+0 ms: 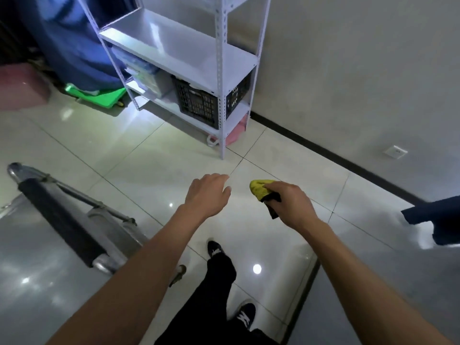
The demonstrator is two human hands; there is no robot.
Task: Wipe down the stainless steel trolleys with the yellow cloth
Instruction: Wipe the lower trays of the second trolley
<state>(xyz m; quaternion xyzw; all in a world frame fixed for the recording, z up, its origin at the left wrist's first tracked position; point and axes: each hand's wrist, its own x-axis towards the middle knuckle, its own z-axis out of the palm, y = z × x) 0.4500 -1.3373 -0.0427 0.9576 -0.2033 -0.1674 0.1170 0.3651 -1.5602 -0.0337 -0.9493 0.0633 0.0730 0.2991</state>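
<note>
Two arms reach forward: right hand (290,201) grips the yellow cloth (260,190), left hand (207,192) hangs slack, empty.

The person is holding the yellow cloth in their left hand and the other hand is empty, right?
Not quite. In the head view the yellow cloth is held in the right hand. It is the left hand that is empty, with relaxed fingers over the floor.
</note>
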